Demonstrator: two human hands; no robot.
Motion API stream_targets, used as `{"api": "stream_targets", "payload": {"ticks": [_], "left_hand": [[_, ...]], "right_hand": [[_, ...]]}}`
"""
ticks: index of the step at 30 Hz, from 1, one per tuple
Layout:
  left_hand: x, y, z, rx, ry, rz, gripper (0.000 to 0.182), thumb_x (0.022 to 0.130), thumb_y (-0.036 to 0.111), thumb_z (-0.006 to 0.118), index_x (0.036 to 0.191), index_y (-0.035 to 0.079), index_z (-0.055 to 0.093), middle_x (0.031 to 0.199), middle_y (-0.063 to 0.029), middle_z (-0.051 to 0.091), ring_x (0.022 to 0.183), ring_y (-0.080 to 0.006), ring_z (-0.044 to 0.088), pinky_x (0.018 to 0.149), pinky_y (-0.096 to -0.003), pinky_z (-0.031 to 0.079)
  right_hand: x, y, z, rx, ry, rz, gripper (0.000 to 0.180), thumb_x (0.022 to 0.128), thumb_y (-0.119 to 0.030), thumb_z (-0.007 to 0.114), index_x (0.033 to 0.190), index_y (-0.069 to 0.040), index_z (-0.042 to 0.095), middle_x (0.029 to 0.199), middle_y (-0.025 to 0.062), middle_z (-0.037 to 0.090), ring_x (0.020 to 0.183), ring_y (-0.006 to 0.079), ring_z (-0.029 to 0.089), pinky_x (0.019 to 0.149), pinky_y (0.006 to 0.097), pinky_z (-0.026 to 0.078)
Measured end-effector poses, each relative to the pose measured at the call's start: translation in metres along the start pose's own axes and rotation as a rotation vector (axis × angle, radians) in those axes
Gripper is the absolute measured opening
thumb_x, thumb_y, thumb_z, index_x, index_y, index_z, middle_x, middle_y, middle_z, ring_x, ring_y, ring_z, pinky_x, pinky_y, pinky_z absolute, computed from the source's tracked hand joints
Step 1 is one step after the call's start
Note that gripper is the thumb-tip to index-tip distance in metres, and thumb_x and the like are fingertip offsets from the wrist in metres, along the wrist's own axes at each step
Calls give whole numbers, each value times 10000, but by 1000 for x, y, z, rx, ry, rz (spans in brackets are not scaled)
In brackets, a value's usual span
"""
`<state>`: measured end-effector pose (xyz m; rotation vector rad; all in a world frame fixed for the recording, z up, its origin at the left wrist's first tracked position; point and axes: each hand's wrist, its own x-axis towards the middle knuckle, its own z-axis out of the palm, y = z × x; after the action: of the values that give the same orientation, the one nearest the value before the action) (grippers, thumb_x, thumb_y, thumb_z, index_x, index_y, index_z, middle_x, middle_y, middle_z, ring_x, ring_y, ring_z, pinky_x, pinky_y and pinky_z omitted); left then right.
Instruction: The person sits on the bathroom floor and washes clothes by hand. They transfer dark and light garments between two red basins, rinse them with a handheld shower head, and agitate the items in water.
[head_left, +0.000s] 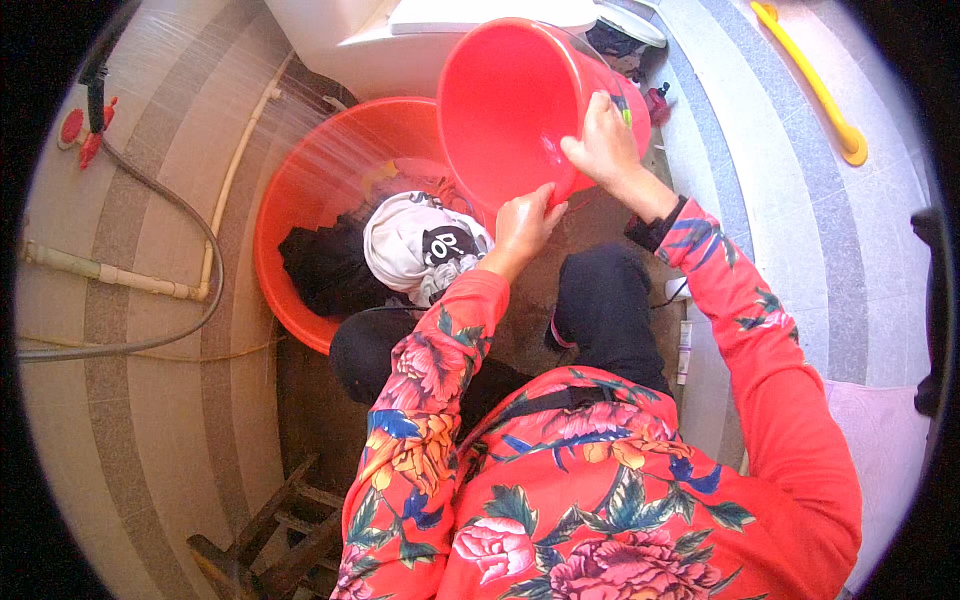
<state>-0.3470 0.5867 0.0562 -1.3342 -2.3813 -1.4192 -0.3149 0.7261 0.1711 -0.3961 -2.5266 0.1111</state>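
Observation:
A red plastic bucket is tilted on its side, its mouth facing me and nothing seen inside it. My left hand grips the bucket's lower rim. Higher up, my right hand holds the rim's right side. To the left stands a large orange-red plastic basin, partly behind the bucket. In it lie a bundled white garment with black print and a black garment. Water sprays across from the upper left over the basin.
At left, a grey hose curves past beige wall pipes and a red-handled valve. A wooden stool or rack stands lower left. A yellow grab bar is on the right wall. A white fixture stands behind the basin.

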Motion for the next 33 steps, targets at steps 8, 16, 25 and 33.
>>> {"api": "stream_targets", "payload": {"ticks": [8, 16, 25, 33], "left_hand": [[-32, -50, 12, 97, -132, 98, 436, 793, 399, 649, 1072, 69, 597, 868, -213, 632, 798, -369, 624, 684, -458, 499], [-25, -42, 14, 168, -209, -48, 485, 782, 506, 617, 957, 54, 641, 831, -173, 650, 759, -359, 637, 649, -462, 501], [8, 5, -24, 263, -151, -191, 578, 806, 630, 505, 835, 71, 650, 724, -200, 635, 709, -387, 629, 610, -475, 488], [-6, -70, 8, 39, 325, -593, 564, 817, 421, 639, 1089, -63, 539, 1049, -253, 582, 1020, -394, 544, 885, -430, 427]], "right_hand": [[27, -24, -22, -120, -69, -97, 352, 641, -114, 601, 916, 74, 488, 969, 266, 546, 926, 422, 540, 805, 474, 474], [68, -24, -16, 123, -83, -248, 353, 668, -225, 613, 896, 34, 537, 905, 252, 592, 879, 419, 575, 793, 476, 470], [7, -20, 6, 238, -103, 274, 438, 681, -340, 668, 888, 26, 545, 800, 253, 618, 775, 418, 607, 704, 467, 481], [25, 55, 1, 538, 161, 450, 279, 650, -205, 587, 870, -42, 641, 775, 188, 644, 760, 329, 640, 690, 412, 481]]}}
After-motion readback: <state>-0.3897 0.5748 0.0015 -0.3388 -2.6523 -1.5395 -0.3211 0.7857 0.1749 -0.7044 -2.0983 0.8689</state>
